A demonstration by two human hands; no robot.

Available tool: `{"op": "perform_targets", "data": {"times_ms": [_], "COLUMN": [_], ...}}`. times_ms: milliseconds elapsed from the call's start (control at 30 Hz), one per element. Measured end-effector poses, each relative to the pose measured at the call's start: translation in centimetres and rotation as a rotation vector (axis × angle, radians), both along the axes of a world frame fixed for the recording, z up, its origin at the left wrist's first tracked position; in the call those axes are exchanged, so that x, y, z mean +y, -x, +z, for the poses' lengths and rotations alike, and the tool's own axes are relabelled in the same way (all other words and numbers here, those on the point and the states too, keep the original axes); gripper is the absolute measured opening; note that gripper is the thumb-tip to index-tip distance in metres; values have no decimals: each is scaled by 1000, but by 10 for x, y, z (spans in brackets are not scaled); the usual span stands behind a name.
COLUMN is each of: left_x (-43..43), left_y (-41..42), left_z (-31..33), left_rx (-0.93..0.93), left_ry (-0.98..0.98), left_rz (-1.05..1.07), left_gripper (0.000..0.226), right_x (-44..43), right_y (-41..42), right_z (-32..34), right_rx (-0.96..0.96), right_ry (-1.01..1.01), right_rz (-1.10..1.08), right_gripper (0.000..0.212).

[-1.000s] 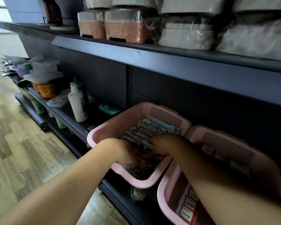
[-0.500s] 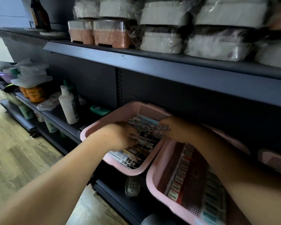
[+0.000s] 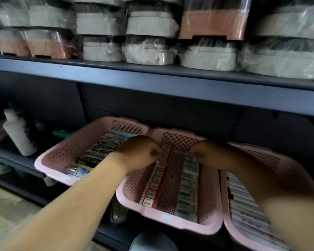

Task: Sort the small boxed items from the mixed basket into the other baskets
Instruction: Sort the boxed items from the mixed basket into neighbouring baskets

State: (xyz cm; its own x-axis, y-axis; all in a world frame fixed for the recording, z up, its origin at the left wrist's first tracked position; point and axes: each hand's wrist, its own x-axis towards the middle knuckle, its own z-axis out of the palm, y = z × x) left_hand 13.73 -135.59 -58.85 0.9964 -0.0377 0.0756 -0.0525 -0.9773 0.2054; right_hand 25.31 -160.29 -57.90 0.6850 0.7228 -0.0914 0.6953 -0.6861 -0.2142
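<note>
So, pink basket [image 3: 167, 219] has tidy rows of red boxes [image 3: 156, 180] and teal boxes [image 3: 188, 180]; curled left hand [image 3: 140, 153] pinches the reds, right hand [image 3: 212, 153] the teals.

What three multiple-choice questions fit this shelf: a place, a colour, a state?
1. Left hand is where? A on the white bottle; B at the red-labelled boxes in the middle basket; C on the top shelf.
2. That basket's colour? A blue; B green; C pink.
3. Its boxes lie how? A heaped; B in two rows; C spilled outside.
B: it sits at that row's far end. C: rim and walls are pink. B: red-labelled boxes and teal-labelled boxes form side-by-side rows.
</note>
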Motion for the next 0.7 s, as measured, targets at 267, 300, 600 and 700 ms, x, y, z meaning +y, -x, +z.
{"op": "perform_targets", "data": {"times_ms": [267,300,600,700], "left_x": [-15,-15,-19,-23], "left_y": [0,2,5,4], "left_z": [-32,-34,-52,-53], "left_rx": [68,86,112,153], "left_ry": [-172,-227,-488,-545], "left_rz": [36,39,41,51], "left_gripper": [22,22,44,46], "right_x": [14,18,58,62], "right_y": [21,21,31,30], "right_z": [-38,-43,-73,-77], "right_rx": [71,55,91,69], "right_ry": [47,50,92,114], "right_rz": [20,18,-55,-56], "right_gripper": [14,14,25,25]}}
